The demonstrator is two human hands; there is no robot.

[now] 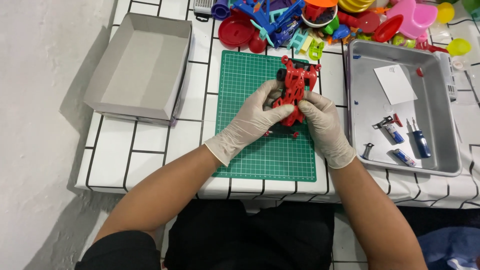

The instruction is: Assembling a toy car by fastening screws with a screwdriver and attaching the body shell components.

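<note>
Red toy car held above green cutting mat, gripped at its near end by both gloved hands: left hand and right hand each closed on the body. Judgement: keep thumbs pressing evenly, and work low over the mat so loose small red parts stay beside it, not in metal tray.

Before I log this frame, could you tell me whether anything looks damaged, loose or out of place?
Two small red bits lie loose on the green cutting mat, just beneath the red toy car that both gloved hands hold. Otherwise nothing stands out.
</note>
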